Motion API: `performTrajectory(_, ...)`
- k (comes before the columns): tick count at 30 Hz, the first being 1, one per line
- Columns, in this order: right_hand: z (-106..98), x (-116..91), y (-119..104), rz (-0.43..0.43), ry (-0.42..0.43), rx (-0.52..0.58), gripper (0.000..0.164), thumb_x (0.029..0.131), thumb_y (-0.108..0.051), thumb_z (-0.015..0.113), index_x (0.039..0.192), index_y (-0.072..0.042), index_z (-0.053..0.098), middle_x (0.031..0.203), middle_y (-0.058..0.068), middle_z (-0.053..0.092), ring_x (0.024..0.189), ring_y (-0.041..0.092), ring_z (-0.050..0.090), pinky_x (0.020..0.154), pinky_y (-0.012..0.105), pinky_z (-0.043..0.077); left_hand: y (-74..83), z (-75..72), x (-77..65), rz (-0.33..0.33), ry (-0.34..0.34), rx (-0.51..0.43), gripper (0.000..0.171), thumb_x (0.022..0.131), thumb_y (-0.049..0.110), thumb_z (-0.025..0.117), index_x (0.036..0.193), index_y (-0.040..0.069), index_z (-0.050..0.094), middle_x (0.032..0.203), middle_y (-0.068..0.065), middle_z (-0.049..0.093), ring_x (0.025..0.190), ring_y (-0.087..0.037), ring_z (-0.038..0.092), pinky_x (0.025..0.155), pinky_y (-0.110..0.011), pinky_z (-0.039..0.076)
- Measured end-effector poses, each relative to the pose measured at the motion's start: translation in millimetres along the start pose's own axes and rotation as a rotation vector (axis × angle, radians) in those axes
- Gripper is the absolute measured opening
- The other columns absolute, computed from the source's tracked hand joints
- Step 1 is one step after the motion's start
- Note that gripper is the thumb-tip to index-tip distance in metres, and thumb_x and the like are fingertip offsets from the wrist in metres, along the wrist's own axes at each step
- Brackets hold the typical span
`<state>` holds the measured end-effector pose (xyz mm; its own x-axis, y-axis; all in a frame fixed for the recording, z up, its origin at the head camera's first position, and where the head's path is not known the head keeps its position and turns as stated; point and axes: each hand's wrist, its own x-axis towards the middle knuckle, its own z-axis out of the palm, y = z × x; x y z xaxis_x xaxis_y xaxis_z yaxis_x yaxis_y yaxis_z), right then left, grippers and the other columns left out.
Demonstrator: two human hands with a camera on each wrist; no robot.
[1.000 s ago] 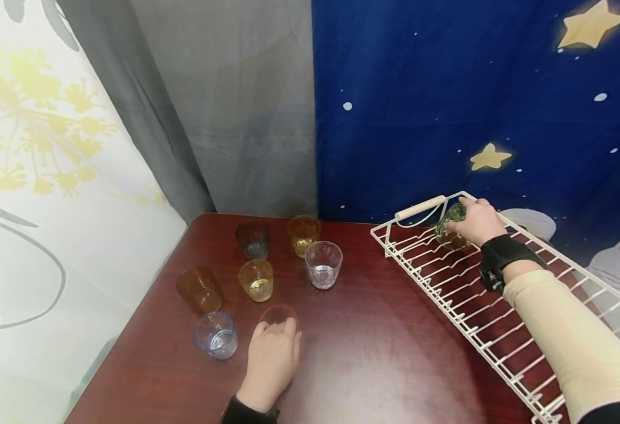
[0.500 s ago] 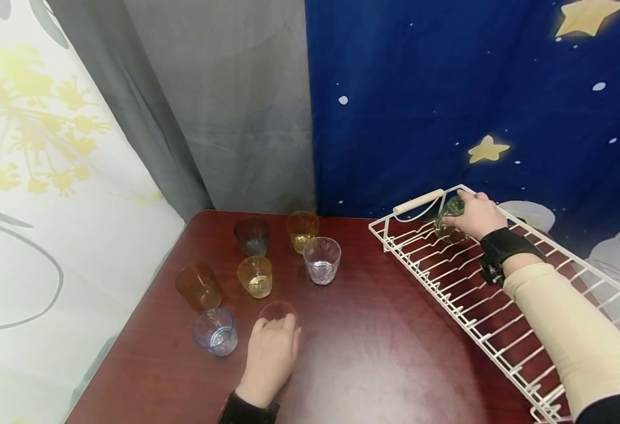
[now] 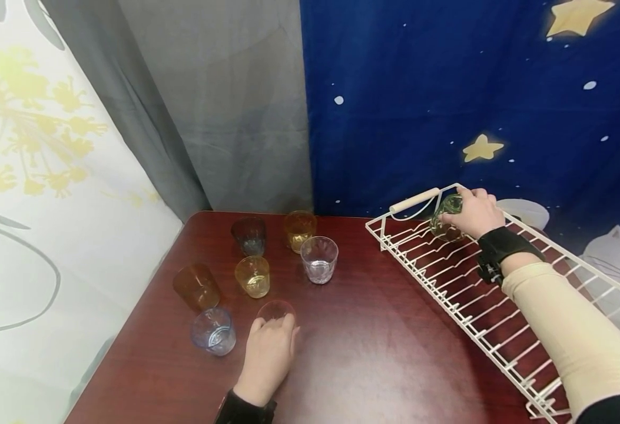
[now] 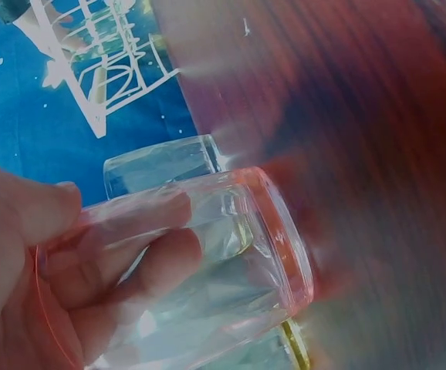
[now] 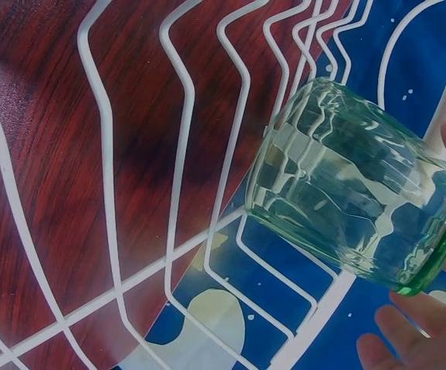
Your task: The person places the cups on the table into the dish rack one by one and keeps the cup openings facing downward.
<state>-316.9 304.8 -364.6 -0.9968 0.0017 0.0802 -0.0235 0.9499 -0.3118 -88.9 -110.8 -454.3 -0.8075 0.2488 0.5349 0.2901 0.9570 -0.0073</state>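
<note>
My left hand [image 3: 268, 356] grips a pink-tinted glass [image 3: 277, 310] by its rim end as the glass stands on the table. In the left wrist view, the fingers show through the wall of the pink-tinted glass [image 4: 277, 231], with the thumb along its side. Over at the right, my right hand [image 3: 476, 213] holds a green glass [image 3: 449, 221] at the far end of a white wire rack [image 3: 460, 318]. The right wrist view shows the green glass [image 5: 354, 185] mouth down against the wires, fingers and thumb around its thick base.
Left of the rack stand a clear glass [image 3: 319, 262], two yellowish glasses [image 3: 253, 277], a dark glass [image 3: 249, 237], a brown glass [image 3: 197, 287] and a blue glass [image 3: 214, 333]. A wooden handle [image 3: 414, 201] tops the rack's far end. Curtains [image 3: 246, 106] hang behind the table.
The head view has shifted slightly. Both hands keep their holds on the pink-tinted and green glasses, with hardly any movement; the other glasses stay put.
</note>
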Motion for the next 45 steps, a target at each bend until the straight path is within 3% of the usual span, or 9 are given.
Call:
performTrajectory(10, -1, -4, -5, -0.027, 0.106, 0.023, 0.084, 0.086, -0.051, 0.066, 0.148, -0.003, 0.036, 0.144, 0.036, 0.032, 0.126, 0.058, 0.03, 0.095, 0.07, 0.032, 1.0, -1.6, 3.1, 0.022, 0.051, 0.025, 0.028, 0.079, 0.024, 0.077, 0.075, 0.013, 0.051, 0.055, 0.001, 0.058, 0.054, -0.015, 0.058, 0.058, -0.029, 0.03)
performTrajectory(24, -14, -14, -44, -0.09, 0.18, 0.081, 0.079, 0.088, -0.05, 0.065, 0.146, -0.003, 0.041, 0.147, 0.032, 0.036, 0.131, 0.056, 0.03, 0.102, 0.067, 0.027, -5.3, -5.5, 12.8, -0.018, 0.067, -0.039, 0.022, 0.084, 0.018, 0.074, 0.079, 0.009, 0.055, 0.058, -0.003, 0.06, 0.056, -0.021, 0.06, 0.058, -0.031, 0.032)
performTrajectory(32, -23, -29, -80, -0.118, 0.247, 0.082, 0.074, 0.089, -0.052, 0.061, 0.145, -0.006, 0.044, 0.145, 0.027, 0.044, 0.131, 0.05, 0.037, 0.1, 0.063, 0.031, -2.8, -11.5, 22.1, -0.072, 0.073, -0.119, 0.011, 0.093, 0.021, 0.063, 0.091, 0.01, 0.06, 0.067, -0.003, 0.068, 0.066, -0.022, 0.066, 0.063, -0.032, 0.039)
performTrajectory(45, -44, -64, -136, -0.233, 0.212, 0.189, 0.081, 0.09, -0.059, 0.058, 0.151, -0.011, 0.036, 0.15, 0.023, 0.041, 0.139, 0.046, 0.036, 0.112, 0.06, 0.028, 2.3, -28.3, 37.0, -0.115, 0.091, -0.207, 0.012, 0.093, 0.018, 0.064, 0.096, 0.006, 0.064, 0.073, -0.009, 0.071, 0.071, -0.023, 0.069, 0.069, -0.035, 0.044)
